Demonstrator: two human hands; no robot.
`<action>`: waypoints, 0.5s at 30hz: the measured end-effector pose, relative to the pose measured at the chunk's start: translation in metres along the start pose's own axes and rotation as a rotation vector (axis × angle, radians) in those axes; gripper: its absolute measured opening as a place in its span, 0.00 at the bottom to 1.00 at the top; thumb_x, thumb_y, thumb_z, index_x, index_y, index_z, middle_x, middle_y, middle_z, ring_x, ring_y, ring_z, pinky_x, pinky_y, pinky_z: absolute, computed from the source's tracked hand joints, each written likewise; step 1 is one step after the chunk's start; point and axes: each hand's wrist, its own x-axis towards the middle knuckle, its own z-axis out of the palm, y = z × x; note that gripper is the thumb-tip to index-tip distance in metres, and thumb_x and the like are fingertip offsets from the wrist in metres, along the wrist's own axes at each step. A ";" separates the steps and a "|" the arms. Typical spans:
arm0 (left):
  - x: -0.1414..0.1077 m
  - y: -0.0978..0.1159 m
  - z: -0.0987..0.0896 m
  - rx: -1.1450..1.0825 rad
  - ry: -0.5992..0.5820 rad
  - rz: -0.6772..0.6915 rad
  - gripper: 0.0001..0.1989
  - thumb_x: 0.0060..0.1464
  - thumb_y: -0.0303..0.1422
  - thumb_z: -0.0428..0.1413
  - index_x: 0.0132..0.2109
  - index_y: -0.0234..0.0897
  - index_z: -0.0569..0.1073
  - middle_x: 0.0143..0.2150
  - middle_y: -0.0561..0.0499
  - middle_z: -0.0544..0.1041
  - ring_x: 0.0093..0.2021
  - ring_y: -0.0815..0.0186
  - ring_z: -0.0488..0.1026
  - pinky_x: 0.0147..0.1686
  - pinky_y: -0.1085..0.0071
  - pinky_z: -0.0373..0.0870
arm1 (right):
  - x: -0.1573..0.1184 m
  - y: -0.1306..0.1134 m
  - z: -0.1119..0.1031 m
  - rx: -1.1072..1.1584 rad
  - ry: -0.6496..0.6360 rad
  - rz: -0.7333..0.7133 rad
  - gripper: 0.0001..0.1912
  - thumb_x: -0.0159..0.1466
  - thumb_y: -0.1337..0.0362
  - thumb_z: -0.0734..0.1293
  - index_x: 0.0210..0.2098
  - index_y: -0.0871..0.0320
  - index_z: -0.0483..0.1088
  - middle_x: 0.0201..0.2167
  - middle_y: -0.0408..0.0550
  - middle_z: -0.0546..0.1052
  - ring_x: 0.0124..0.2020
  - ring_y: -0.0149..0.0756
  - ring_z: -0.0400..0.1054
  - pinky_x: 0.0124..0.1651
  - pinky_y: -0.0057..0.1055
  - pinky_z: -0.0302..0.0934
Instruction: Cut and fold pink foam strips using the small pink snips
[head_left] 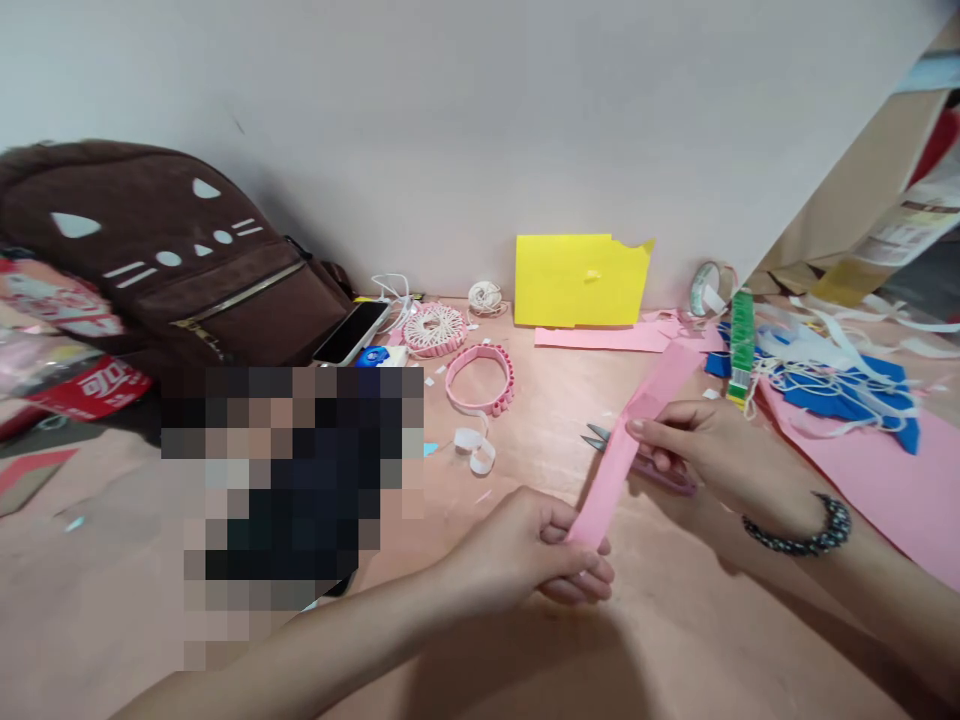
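A long pink paper strip (611, 478) is held up over the table, slanting from lower left to upper right. My left hand (544, 550) pinches its lower end between thumb and fingers. Higher up, my right hand (679, 440) grips the strip's edge near the middle, thumb on top. Scissors (664, 474) with purple handles lie beneath the strip and my right hand, their blades pointing left. Behind my left hand are a pink ring with a pleated edge (448, 385) and a curled white strip (480, 462).
A brown backpack (180, 230), a phone (354, 332) and a string-wound pink ring (433, 330) are at the left. Yellow paper (581, 280) leans on the wall. Tape (709, 290), blue scraps (892, 390) and pink paper (885, 480) lie right.
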 end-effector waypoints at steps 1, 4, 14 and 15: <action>-0.003 -0.001 0.000 0.008 -0.005 -0.004 0.18 0.37 0.40 0.67 0.33 0.30 0.76 0.30 0.48 0.78 0.31 0.68 0.76 0.35 0.73 0.70 | 0.000 0.002 0.004 -0.017 -0.019 0.020 0.22 0.56 0.50 0.69 0.15 0.57 0.65 0.12 0.41 0.67 0.12 0.25 0.56 0.15 0.25 0.48; -0.026 -0.002 -0.008 0.148 0.038 -0.049 0.15 0.40 0.39 0.66 0.32 0.31 0.77 0.30 0.48 0.79 0.32 0.66 0.77 0.35 0.72 0.71 | 0.002 0.012 0.015 -0.021 -0.044 0.096 0.21 0.57 0.48 0.68 0.18 0.58 0.68 0.14 0.43 0.69 0.14 0.25 0.58 0.16 0.24 0.49; -0.172 -0.034 -0.155 1.402 0.993 0.681 0.10 0.58 0.37 0.49 0.43 0.42 0.71 0.55 0.49 0.75 0.64 0.54 0.59 0.61 0.53 0.57 | 0.006 0.020 0.013 -0.242 0.104 -0.032 0.23 0.60 0.46 0.64 0.19 0.58 0.68 0.16 0.46 0.70 0.20 0.33 0.62 0.24 0.31 0.57; -0.175 -0.045 -0.166 1.504 0.974 0.668 0.10 0.57 0.38 0.50 0.44 0.41 0.69 0.56 0.47 0.74 0.64 0.53 0.59 0.62 0.51 0.56 | 0.005 0.019 0.014 -0.249 0.117 -0.040 0.23 0.60 0.47 0.64 0.19 0.58 0.67 0.16 0.46 0.70 0.19 0.34 0.63 0.24 0.31 0.57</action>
